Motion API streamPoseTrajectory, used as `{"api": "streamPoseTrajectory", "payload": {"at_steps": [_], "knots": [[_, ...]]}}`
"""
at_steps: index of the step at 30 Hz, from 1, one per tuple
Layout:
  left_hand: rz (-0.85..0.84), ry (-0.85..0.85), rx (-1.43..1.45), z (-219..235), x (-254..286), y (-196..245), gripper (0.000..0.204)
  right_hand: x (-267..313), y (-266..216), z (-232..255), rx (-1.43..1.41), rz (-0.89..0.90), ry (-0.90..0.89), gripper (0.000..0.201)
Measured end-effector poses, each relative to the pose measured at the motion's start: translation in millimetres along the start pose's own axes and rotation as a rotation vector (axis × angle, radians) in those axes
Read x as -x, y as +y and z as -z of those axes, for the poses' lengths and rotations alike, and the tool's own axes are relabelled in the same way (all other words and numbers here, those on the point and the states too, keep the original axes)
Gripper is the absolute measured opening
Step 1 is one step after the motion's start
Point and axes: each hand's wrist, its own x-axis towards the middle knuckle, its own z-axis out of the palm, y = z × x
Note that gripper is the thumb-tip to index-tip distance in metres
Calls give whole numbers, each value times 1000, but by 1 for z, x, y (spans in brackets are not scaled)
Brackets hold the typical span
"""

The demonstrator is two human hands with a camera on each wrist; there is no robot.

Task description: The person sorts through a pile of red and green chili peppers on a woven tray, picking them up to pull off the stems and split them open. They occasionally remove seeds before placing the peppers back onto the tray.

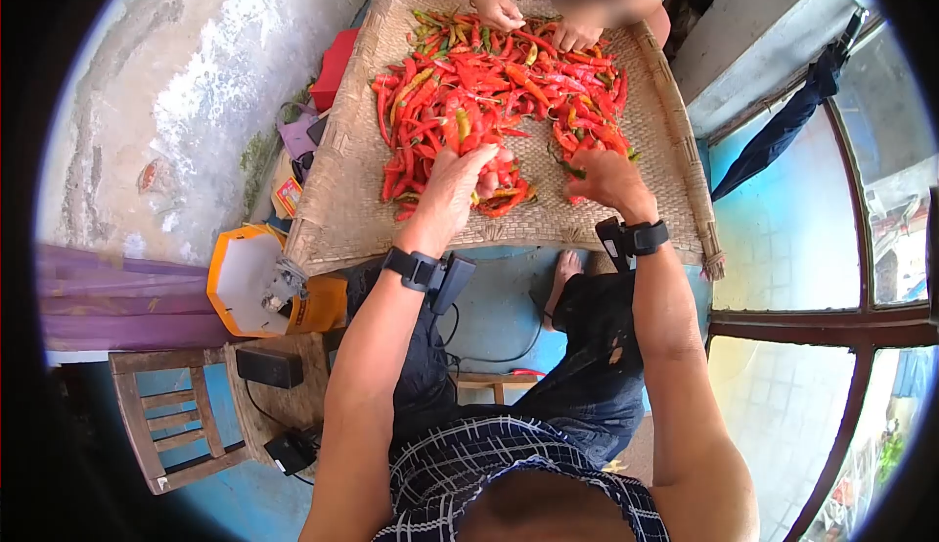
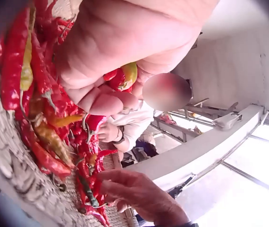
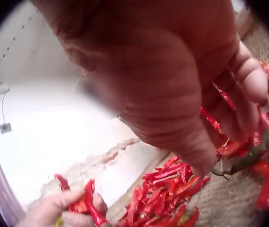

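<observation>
Red peppers (image 1: 421,102), with some yellow and green ones mixed in, lie heaped on a woven tray (image 1: 337,180). My left hand (image 1: 452,190) is over the near left part of the heap. In the left wrist view, its fingers (image 2: 107,101) curl round a few red and yellow-green peppers (image 2: 128,76); red ones (image 3: 91,203) stick out of it in the right wrist view. My right hand (image 1: 614,182) is at the near right edge of the heap, palm down, fingers loosely bent and apart. By its fingertips lies a dark green pepper (image 2: 88,190); contact cannot be told.
Across the tray another person's hands (image 1: 497,9) are at the far peppers. An orange and white container (image 1: 240,283) stands left of the tray, above a wooden chair (image 1: 156,415). A folded umbrella (image 1: 782,131) hangs by the window at right. A cable (image 1: 509,356) lies below the tray.
</observation>
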Motion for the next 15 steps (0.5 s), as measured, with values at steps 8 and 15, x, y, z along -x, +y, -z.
{"api": "streamPoseTrajectory", "payload": {"at_steps": [8, 15], "knots": [[-81, -30, -78, -1, 4, -2, 27, -22, 4, -37, 46, 2, 65, 29], [-56, -3, -29, 6, 6, 4, 25, -34, -31, -10, -270, 45, 171, 15]]}}
